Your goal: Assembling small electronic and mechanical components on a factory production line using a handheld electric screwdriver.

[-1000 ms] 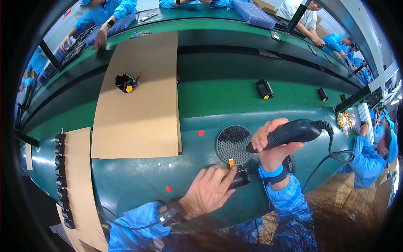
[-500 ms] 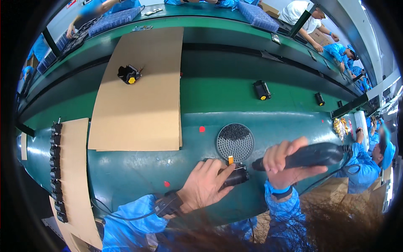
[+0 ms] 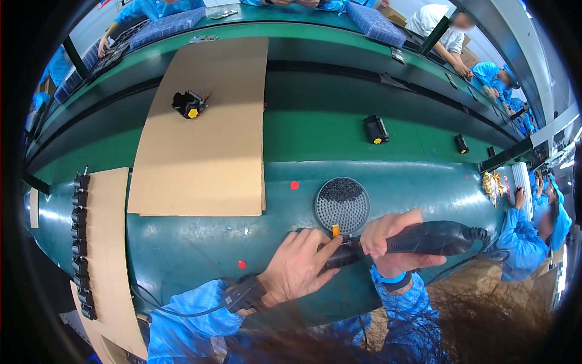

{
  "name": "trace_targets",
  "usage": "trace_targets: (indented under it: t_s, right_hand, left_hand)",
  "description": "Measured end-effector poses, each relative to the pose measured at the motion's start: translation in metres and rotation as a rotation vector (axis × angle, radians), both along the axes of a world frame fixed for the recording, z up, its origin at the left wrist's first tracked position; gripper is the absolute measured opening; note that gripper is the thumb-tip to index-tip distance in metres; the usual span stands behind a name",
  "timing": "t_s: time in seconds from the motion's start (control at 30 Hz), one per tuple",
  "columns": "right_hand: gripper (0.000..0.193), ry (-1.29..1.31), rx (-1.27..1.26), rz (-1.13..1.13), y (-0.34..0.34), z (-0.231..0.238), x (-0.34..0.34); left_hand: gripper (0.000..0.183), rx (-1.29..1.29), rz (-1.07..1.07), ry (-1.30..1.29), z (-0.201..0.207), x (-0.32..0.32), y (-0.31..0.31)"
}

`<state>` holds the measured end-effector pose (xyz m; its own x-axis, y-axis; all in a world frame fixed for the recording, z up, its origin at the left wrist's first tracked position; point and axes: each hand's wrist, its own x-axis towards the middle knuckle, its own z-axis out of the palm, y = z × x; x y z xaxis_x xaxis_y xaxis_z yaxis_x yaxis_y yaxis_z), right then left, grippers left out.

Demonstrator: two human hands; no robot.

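Observation:
My left hand [image 3: 298, 262] steadies a small black device part [image 3: 344, 256] on the bench, fingers on top and thumb along its side. A short orange-yellow ribbon [image 3: 336, 230] sticks up from the part's far edge. In my right hand [image 3: 385, 246] lies a black corded electric screwdriver [image 3: 433, 238], nearly level and pointing left. Its front end meets the right end of the part; the tip itself is hidden by fingers. Just beyond the part sits a round grey dimpled dish [image 3: 330, 217] with many tiny dark screws heaped in its far half.
Brown cardboard [image 3: 200, 164] lies at the far left, bearing a black assembly [image 3: 190, 105]. More black units [image 3: 80, 249] line a cardboard strip [image 3: 109, 242]. Black units [image 3: 376, 130] sit on the green belt [image 3: 315, 133]. Co-workers [image 3: 524, 233] sit at right and across.
My right hand has brought the screwdriver left, from a gap beside the part to its right end. The left hand keeps its hold on the part.

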<state>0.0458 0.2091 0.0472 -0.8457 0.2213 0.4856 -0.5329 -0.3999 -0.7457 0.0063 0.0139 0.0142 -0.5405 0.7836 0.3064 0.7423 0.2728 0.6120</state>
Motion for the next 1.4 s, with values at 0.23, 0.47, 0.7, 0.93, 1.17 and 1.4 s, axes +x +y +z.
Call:
trace_targets:
  t_s: [0.23,0.47,0.7,0.93,1.17,1.4]
  right_hand:
    - [0.095,0.005,0.042,0.043,-0.004,-0.003,0.001]
    - [0.093,-0.107,0.063,0.02,-0.004,-0.01,0.003]
    - [0.093,-0.125,0.079,0.013,-0.002,0.001,0.003]
    - [0.093,0.023,0.043,-0.167,0.005,0.011,-0.024]
    - [0.088,-0.095,0.114,-0.197,0.003,-0.008,-0.042]
    - [0.089,-0.114,0.151,-0.184,0.004,-0.013,-0.042]
  left_hand:
    - [0.06,-0.014,-0.007,-0.012,-0.001,0.001,-0.001]
    - [0.061,-0.003,0.008,0.008,-0.001,0.0,0.0]
    - [0.06,0.0,0.018,0.029,-0.001,-0.001,0.0]
    - [0.058,0.01,0.021,0.026,0.001,0.0,-0.003]
    - [0.058,0.002,0.017,0.015,-0.001,-0.001,-0.002]
    - [0.059,0.004,0.026,0.027,-0.002,-0.001,-0.002]
